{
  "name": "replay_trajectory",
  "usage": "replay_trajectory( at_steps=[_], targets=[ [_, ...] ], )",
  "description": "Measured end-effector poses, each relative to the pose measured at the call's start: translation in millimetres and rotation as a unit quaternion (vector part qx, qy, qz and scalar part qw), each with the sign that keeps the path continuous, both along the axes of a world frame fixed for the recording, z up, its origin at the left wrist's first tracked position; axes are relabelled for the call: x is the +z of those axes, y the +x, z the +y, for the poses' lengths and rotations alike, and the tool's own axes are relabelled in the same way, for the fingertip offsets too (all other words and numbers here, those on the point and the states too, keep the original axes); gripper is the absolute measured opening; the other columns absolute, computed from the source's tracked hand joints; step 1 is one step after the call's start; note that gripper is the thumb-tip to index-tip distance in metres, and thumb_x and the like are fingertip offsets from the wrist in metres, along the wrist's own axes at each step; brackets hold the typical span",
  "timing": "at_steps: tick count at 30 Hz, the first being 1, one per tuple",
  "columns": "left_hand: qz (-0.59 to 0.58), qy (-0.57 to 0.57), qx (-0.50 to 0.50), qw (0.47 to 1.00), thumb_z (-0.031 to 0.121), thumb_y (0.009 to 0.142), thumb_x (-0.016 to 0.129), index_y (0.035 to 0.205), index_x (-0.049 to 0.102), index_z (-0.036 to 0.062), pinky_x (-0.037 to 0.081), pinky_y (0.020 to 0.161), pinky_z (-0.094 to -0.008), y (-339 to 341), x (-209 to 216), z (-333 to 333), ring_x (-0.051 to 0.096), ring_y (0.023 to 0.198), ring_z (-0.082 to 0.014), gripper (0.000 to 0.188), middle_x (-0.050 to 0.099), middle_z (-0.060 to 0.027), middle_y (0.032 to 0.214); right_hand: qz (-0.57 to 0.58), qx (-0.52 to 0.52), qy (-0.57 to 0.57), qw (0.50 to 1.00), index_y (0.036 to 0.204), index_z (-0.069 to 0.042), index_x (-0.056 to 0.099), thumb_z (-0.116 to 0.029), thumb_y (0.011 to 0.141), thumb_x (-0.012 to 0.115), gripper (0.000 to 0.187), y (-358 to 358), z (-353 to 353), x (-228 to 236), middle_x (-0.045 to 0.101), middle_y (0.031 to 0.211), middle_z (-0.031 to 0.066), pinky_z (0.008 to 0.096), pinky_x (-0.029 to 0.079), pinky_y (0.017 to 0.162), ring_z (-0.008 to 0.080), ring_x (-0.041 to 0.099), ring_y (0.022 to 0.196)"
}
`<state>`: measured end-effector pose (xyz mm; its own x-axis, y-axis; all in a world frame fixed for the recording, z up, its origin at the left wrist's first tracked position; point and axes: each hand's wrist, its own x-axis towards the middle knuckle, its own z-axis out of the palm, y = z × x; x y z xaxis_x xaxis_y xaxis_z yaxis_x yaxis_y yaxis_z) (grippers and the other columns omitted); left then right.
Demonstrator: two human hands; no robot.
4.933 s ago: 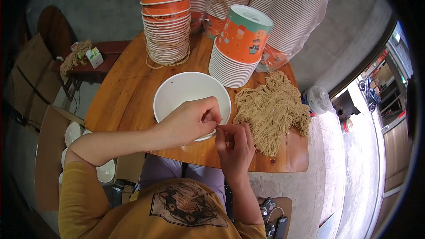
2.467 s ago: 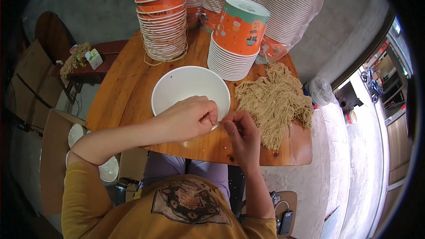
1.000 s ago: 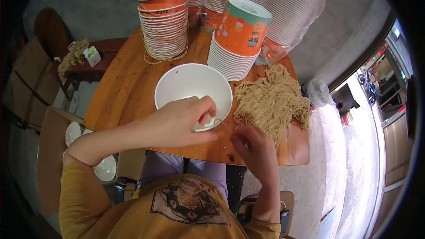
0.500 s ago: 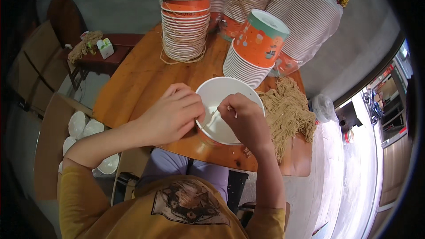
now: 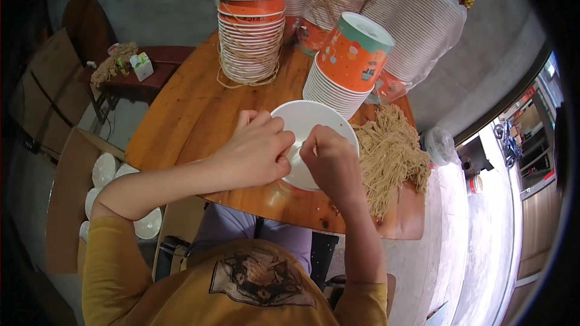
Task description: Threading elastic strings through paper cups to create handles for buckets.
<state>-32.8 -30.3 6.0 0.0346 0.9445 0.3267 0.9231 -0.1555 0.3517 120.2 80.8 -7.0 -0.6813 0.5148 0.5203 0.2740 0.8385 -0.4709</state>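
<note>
A paper bucket (image 5: 308, 114) with a white inside stands mouth up at the table's near edge; a small hole shows near its right rim. At its left rim, my left hand (image 5: 258, 150) is closed, the fingers curled in and covering that part of the rim. Over the bucket's mouth, my right hand (image 5: 334, 160) is closed in a pinch on a thin pale cord (image 5: 298, 148), mostly hidden between the two hands. Just right of the bucket lies a heap of tan cords (image 5: 391, 157).
Behind the bucket stands an upside-down stack of orange buckets (image 5: 356, 54). Another stack (image 5: 251, 48), draped with cords, rises at the back left, with plastic-wrapped stacks (image 5: 417, 21) behind. A cardboard box (image 5: 66, 205) holding white-looking buckets sits on the floor at left.
My left hand has moved right and slightly up along the bucket, closer to my right hand. The bucket has shifted a little upward, and the cord between my hands shows less.
</note>
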Motion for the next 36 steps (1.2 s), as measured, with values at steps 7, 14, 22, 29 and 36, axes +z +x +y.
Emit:
replay_trajectory(
  at_steps=[7, 14, 22, 29, 36],
  targets=[
    [-0.015, -0.041, -0.083, 0.996, 0.013, 0.077, 0.058, 0.080, 0.057, 0.0055, 0.037, 0.084, -0.0408, -11.2, 15.4, -5.8, 0.050, 0.093, -0.0276, 0.008, 0.052, -0.0100, 0.086, -0.021, -0.056, 0.125, 0.990, 0.074, -0.003, 0.053, -0.008, 0.076, 0.062, 0.010, -9.2, -0.6, -5.7, 0.060, 0.069, 0.0159, 0.0434, 0.053, 0.058, 0.0347, 0.064, 0.064],
    [0.016, 0.008, -0.229, 0.973, 0.011, 0.081, 0.064, 0.090, 0.056, 0.0022, 0.045, 0.083, -0.0412, -15.1, 5.4, -8.8, 0.053, 0.092, -0.0292, 0.015, 0.051, -0.0104, 0.092, -0.030, -0.037, 0.106, 0.993, 0.073, -0.003, 0.054, -0.008, 0.075, 0.062, 0.010, -7.9, 4.8, -11.1, 0.062, 0.071, 0.0166, 0.0431, 0.053, 0.056, 0.0349, 0.064, 0.062],
    [0.105, -0.002, -0.280, 0.954, 0.010, 0.079, 0.065, 0.094, 0.061, 0.0052, 0.046, 0.081, -0.0387, -14.0, 23.7, -10.4, 0.053, 0.093, -0.0266, 0.016, 0.052, -0.0102, 0.094, -0.010, -0.046, 0.104, 0.993, 0.071, -0.004, 0.052, -0.008, 0.078, 0.062, 0.013, -9.4, 0.3, -9.1, 0.062, 0.069, 0.0165, 0.0435, 0.053, 0.057, 0.0353, 0.064, 0.063],
    [0.117, -0.034, -0.094, 0.988, 0.017, 0.089, 0.060, 0.093, 0.062, 0.0069, 0.050, 0.073, -0.0441, -17.4, 17.2, -26.4, 0.063, 0.083, -0.0314, 0.011, 0.059, -0.0108, 0.084, 0.120, 0.019, -0.108, 0.987, 0.096, -0.007, 0.066, -0.013, 0.088, 0.064, 0.010, -4.8, 5.7, 12.6, 0.061, 0.068, 0.0118, 0.0327, 0.048, 0.057, 0.0214, 0.057, 0.056],
    [-0.047, 0.014, 0.042, 0.998, 0.010, 0.090, 0.055, 0.095, 0.060, 0.0004, 0.051, 0.072, -0.0398, -71.5, 8.8, 8.5, 0.063, 0.081, -0.0333, 0.012, 0.063, -0.0166, 0.090, 0.324, 0.048, -0.472, 0.819, 0.101, -0.005, 0.064, -0.016, 0.097, 0.055, 0.015, 37.0, 19.8, 13.7, 0.041, 0.062, -0.0109, 0.0177, 0.026, 0.049, 0.0002, 0.034, 0.053]
  ],
)
